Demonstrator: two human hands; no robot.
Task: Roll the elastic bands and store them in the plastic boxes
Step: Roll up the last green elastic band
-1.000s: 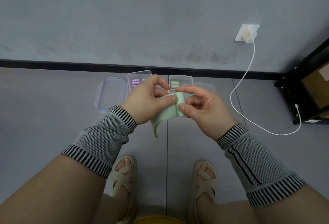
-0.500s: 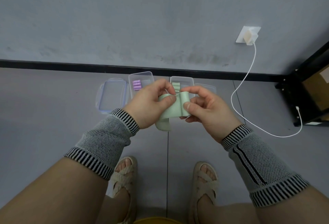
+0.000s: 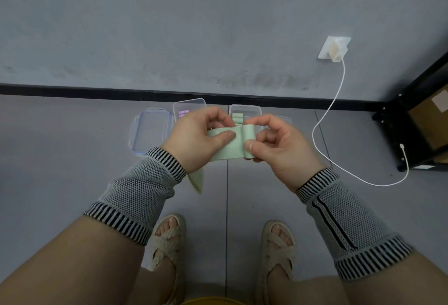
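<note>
Now green elastic band sits pinched between both hands' fingers.

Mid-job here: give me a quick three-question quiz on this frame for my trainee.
1. True or false: both the left hand and the right hand hold the green band.
2. Which end of the band is rolled up: A) by the left hand, B) by the right hand?
3. What colour are the rolls in the left box?

Key: 1 true; 2 B; 3 purple.
</note>
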